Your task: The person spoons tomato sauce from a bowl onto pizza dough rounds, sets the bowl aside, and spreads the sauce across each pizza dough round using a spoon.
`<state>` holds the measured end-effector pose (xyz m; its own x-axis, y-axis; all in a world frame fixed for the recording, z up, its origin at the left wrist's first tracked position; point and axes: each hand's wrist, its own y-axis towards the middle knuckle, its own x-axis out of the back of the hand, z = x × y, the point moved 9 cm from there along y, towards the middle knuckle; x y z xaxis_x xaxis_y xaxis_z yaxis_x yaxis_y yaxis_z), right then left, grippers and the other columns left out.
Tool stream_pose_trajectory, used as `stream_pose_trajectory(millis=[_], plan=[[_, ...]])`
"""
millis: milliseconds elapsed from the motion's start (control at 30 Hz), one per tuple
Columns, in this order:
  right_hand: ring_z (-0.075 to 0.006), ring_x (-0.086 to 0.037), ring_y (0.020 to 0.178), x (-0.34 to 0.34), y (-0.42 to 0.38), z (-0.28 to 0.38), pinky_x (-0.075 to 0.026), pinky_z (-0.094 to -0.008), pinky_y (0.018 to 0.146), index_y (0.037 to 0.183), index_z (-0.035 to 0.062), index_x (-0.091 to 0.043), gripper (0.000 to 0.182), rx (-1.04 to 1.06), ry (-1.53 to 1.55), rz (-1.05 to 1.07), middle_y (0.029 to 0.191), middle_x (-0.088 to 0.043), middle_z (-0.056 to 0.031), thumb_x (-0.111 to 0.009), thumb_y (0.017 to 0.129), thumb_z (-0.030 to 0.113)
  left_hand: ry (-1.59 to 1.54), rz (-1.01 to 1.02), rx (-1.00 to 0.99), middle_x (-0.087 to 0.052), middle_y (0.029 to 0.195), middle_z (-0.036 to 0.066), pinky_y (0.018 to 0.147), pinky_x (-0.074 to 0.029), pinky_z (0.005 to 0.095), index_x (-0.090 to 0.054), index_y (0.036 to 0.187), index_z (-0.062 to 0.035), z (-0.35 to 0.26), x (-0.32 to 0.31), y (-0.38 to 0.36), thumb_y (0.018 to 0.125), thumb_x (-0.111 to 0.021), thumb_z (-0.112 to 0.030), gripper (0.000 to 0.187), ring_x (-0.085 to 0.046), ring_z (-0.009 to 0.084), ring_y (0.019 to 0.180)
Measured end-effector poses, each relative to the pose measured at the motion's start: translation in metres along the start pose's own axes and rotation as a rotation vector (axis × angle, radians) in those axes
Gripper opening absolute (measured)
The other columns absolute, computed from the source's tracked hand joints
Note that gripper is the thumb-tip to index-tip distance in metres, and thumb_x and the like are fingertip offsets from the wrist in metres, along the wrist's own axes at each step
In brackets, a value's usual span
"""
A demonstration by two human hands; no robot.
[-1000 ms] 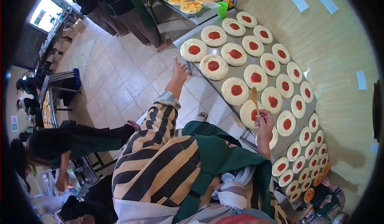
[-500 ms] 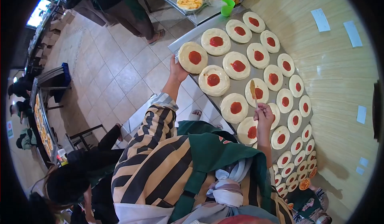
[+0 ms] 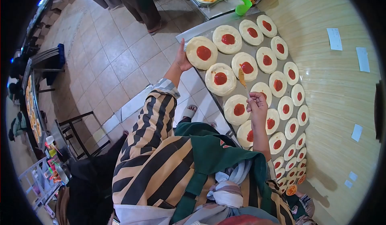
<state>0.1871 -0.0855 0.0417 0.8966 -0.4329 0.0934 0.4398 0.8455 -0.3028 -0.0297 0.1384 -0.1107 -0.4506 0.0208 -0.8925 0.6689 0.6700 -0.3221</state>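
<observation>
Between the pinched fingers of my right hand [image 3: 257, 103] is a slim utensil [image 3: 241, 77] with a thin pale handle and a flat orange-brown tip; whether it is a brush or a small spatula, I cannot tell. Its tip overlaps the lower edge of a sauced dough round [image 3: 244, 57]. At the near left corner, my left hand [image 3: 183, 58] grips the edge of the large metal tray [image 3: 225, 23], right beside another dough round [image 3: 193, 55]. Pale flat dough rounds, each with a red sauce patch in the middle, lie in rows on this surface.
A bright green cup [image 3: 243, 7] stands at the far end, close to a tray [image 3: 213, 12] of browned pizzas. A pale wall [image 3: 321, 88] runs along the right side. People stand beyond the tiled floor and at lower left, near a black metal frame [image 3: 82, 134].
The right hand has brought the utensil's tip leftward, from one sauced round to the edge of another. My left hand keeps its place at the tray corner while the view shifts slightly.
</observation>
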Motion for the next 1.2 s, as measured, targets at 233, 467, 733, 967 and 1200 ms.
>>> stream_pose_trajectory(millis=[233,467,733,967,1200], plan=[[-0.0043,-0.047,0.059,-0.012,-0.004,0.005,-0.039,-0.0186,0.052,0.102,0.0,-0.057,0.013,-0.012,-0.067,0.025,0.082,-0.057,-0.003,-0.055,0.089,0.0,-0.127,0.079,-0.084,-0.038,0.146,0.019,0.111,-0.031,0.0495,-0.033,0.144,-0.0038,-0.008,0.0,-0.016,0.075,-0.041,-0.084,0.107,-0.041,0.0344,0.132],[-0.0148,-0.059,0.071,-0.051,0.0,0.071,-0.048,-0.0278,0.065,0.099,-0.0013,-0.055,0.009,0.331,-0.406,0.107,0.08,-0.059,-0.0081,-0.053,0.091,0.002,-0.199,0.218,-0.173,-0.034,0.148,0.019,0.112,-0.029,0.0529,-0.029,0.146,-0.0046,-0.003,-0.068,-0.054,0.073,-0.043,-0.085,0.109,-0.037,0.0363,0.134],[-0.0352,-0.061,0.075,-0.046,-0.012,0.092,-0.047,-0.0416,0.066,0.094,0.0001,-0.055,0.009,0.433,-0.65,0.018,0.084,-0.06,-0.02,-0.052,0.085,0.003,-0.282,0.258,-0.136,-0.029,0.152,0.016,0.116,-0.019,0.0514,-0.027,0.147,-0.0082,0.076,-0.169,-0.084,0.074,-0.039,-0.086,0.108,-0.028,0.0355,0.139],[-0.0326,-0.061,0.075,0.027,-0.042,0.107,-0.047,-0.0401,0.065,0.091,-0.0001,-0.056,0.01,0.408,-0.754,-0.133,0.083,-0.06,-0.0177,-0.054,0.082,0.002,-0.191,0.31,0.009,-0.029,0.151,0.016,0.114,-0.021,0.0542,-0.025,0.148,-0.0078,0.11,-0.208,-0.096,0.075,-0.028,-0.088,0.109,-0.03,0.036,0.138],[-0.0291,-0.062,0.067,0.039,-0.072,0.107,-0.048,-0.0366,0.061,0.094,0.0023,-0.057,0.011,0.407,-0.544,-0.087,0.076,-0.062,-0.0164,-0.055,0.083,0.003,-0.153,0.361,0.169,-0.028,0.152,0.018,0.114,-0.019,0.0542,-0.026,0.147,-0.0071,0.142,-0.241,-0.105,0.077,-0.03,-0.086,0.106,-0.029,0.0366,0.139]])
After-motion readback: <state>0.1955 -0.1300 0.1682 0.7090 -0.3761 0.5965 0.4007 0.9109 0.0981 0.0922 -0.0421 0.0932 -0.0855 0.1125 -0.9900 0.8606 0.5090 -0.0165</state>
